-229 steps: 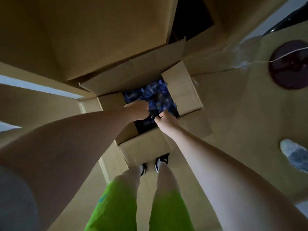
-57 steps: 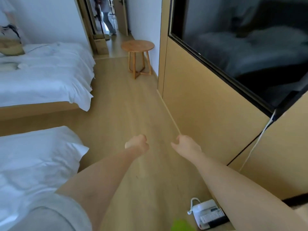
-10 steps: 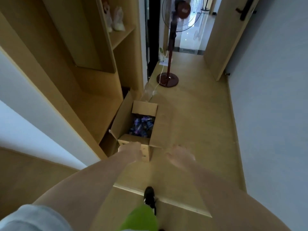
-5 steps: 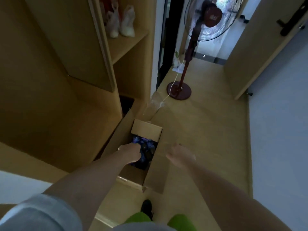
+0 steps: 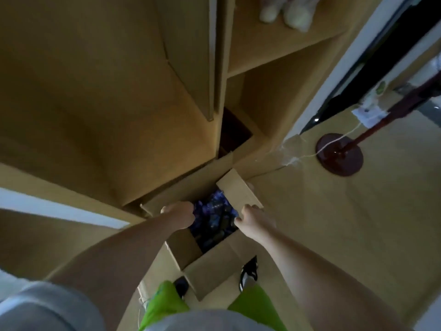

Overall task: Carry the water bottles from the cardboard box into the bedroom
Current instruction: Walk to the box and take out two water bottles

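The open cardboard box (image 5: 216, 267) stands on the floor against the wooden cabinet, just in front of my feet. Inside it lie several water bottles (image 5: 216, 219) with blue labels, dim and hard to tell apart. My left hand (image 5: 179, 215) reaches down over the box's left side, and its fingertips are hidden among the bottles. My right hand (image 5: 254, 222) hovers at the box's right rim, by the raised far flap (image 5: 238, 191), with loosely bent fingers holding nothing.
A tall wooden cabinet (image 5: 107, 103) with shelves rises to the left and ahead. Pale shoes (image 5: 286, 13) sit on an upper shelf. A fan's dark red base (image 5: 338, 155) and its white cord (image 5: 334, 139) lie on the floor to the right.
I have stepped up to the box and bent over it. Both hands have dropped from above the floor to the box's opening, the left one going in among the bottles.
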A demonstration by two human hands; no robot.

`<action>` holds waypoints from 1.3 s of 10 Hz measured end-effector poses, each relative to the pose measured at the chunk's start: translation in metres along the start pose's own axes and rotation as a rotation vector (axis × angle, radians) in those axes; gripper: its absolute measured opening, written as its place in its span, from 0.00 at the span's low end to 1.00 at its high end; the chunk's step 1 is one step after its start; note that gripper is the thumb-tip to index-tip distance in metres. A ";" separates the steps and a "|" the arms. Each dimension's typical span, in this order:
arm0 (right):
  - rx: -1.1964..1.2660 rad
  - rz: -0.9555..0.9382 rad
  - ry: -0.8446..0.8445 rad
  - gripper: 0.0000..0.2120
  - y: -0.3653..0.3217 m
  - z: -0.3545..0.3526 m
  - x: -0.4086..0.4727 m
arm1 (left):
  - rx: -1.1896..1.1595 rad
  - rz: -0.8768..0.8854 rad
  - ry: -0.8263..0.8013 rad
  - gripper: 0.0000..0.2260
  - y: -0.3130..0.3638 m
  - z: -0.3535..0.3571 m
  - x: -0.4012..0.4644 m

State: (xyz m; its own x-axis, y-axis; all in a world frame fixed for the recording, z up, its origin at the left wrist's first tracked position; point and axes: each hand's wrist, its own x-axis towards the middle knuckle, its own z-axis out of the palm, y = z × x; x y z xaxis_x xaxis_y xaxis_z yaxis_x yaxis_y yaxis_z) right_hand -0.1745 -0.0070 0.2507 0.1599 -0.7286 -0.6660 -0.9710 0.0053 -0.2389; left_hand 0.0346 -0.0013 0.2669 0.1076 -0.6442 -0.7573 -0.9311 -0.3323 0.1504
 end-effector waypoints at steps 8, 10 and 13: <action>0.098 -0.141 -0.387 0.08 0.064 0.203 0.290 | -0.634 -0.373 -0.085 0.13 -0.018 0.231 0.227; 0.192 0.013 -0.280 0.21 0.077 0.262 0.395 | -0.802 -0.400 -0.080 0.13 -0.021 0.288 0.320; 1.271 0.613 -0.325 0.30 0.065 0.318 0.495 | -0.963 -0.443 -0.046 0.13 -0.018 0.350 0.412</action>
State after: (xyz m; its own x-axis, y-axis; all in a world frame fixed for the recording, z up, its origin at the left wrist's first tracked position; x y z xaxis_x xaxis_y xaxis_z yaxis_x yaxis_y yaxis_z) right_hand -0.1019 -0.1498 -0.3196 -0.0155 -0.2045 -0.9787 -0.1168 0.9725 -0.2013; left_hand -0.0264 -0.0194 -0.2705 0.3377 -0.3122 -0.8880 -0.1407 -0.9495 0.2804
